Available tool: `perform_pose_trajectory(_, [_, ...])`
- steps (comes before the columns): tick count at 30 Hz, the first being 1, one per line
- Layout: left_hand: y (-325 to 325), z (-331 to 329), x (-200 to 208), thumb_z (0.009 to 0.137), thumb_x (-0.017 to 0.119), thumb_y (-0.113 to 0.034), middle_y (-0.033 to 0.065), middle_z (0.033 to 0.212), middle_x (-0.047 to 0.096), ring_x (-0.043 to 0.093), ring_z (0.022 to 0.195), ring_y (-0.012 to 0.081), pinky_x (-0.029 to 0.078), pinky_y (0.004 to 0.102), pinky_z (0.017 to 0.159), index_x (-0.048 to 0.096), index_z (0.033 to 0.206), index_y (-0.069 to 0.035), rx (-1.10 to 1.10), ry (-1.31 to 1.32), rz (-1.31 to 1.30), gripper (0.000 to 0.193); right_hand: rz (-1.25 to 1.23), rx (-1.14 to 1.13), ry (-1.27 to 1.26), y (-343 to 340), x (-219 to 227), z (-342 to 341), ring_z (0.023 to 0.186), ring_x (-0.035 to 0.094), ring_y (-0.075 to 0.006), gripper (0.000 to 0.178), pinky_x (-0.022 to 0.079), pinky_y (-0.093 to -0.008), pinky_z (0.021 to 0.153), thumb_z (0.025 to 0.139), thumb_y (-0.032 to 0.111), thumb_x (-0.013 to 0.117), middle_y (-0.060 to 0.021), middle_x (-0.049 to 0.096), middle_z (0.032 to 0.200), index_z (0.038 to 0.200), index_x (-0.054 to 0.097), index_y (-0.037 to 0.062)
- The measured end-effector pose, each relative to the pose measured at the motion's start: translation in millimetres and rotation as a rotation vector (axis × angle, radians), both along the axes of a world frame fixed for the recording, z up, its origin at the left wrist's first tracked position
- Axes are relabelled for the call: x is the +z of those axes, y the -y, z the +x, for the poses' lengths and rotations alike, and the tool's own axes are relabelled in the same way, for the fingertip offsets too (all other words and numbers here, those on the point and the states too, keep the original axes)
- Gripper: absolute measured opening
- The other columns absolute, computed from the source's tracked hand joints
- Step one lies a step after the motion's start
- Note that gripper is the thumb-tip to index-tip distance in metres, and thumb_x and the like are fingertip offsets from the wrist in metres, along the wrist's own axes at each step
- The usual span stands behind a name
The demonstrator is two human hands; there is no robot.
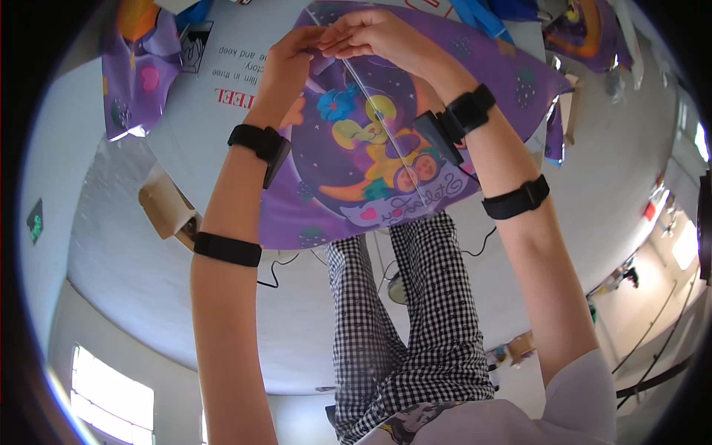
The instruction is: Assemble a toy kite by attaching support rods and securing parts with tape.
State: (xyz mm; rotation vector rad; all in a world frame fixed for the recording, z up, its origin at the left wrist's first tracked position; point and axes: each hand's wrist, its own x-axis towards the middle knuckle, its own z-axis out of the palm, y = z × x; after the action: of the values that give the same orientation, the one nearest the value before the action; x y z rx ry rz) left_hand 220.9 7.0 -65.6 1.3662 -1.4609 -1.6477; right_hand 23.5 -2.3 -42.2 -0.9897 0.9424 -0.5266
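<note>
A purple plastic-looking sheet (297, 215), printed with a yellow cartoon animal on an orange crescent moon, lies across the table and hangs over its near edge. A thin pale line (378, 115) runs slantwise down it; whether it is a seam or a rod I cannot tell. Over the sheet's far part, my left hand (295, 50) and my right hand (382, 38) meet with fingertips bunched together. Both are closed in a pinch. What sits between the fingers is hidden, though the film looks creased just below them.
A white printed board (196, 141) lies under the sheet. More purple printed film (144, 70) is at the far left, and another piece (589, 33) at the far right. Blue material (486, 18) lies at the far side. An open cardboard box (167, 204) is left of the table.
</note>
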Motion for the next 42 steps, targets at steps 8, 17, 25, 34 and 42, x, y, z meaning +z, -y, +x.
perform_pose_trajectory(8, [-8.3,0.0,-3.6,0.079,0.038,0.007,0.0101,0.111,0.065,0.06,0.108,0.0215,0.046,0.0301,0.092,0.059,0.116,0.0,-0.01,-0.027,-0.027,0.043,0.101,0.017,-0.042,-17.3,-13.6,-5.1,0.107,0.064,-0.0248,0.029,0.049,-0.0333,0.098,0.098,0.009,0.043,-0.0171,0.065,0.114,0.117,0.06,-0.0055])
perform_pose_trajectory(17, [-7.0,-18.0,25.6,0.091,0.045,0.008,0.0079,0.093,0.063,0.058,0.086,0.0163,0.047,0.0264,0.076,0.061,0.1,-0.001,0.032,-0.04,0.058,0.02,0.463,0.025,-0.102,-134.5,-11.0,-41.7,0.103,0.064,-0.0149,0.03,0.049,-0.0263,0.087,0.097,0.019,0.049,-0.0087,0.069,0.111,0.113,0.065,0.0012])
perform_pose_trajectory(25, [-10.8,-8.1,3.3,0.085,0.043,0.013,0.0075,0.094,0.063,0.059,0.085,0.016,0.048,0.0268,0.075,0.059,0.099,0.0,0.086,-0.137,0.102,0.025,0.692,0.095,-0.162,-253.6,7.8,-63.7,0.106,0.062,-0.0127,0.028,0.048,-0.0268,0.088,0.094,0.011,0.05,-0.0064,0.068,0.112,0.115,0.065,0.0012])
perform_pose_trajectory(34, [-73.5,-5.9,49.7,0.087,0.048,0.004,0.0131,0.112,0.063,0.059,0.106,0.025,0.047,0.0331,0.09,0.059,0.113,-0.005,-0.155,0.244,-0.17,0.029,0.454,-0.117,-0.06,-213.6,20.1,-57.1,0.1,0.062,-0.011,0.025,0.05,-0.0276,0.087,0.094,0.017,0.054,-0.0054,0.068,0.107,0.11,0.065,0.002])
perform_pose_trajectory(42, [-162.0,0.1,20.5,0.086,0.059,-0.011,0.01,0.152,0.029,0.031,0.138,0.0293,0.034,0.0419,0.11,0.037,0.14,-0.007,-0.456,0.733,-0.566,0.059,0.509,-0.02,-0.029,-244.7,-7.3,-43.3,0.104,0.064,-0.0152,0.029,0.048,-0.0274,0.092,0.095,0.016,0.054,-0.0091,0.069,0.109,0.116,0.063,-0.0004])
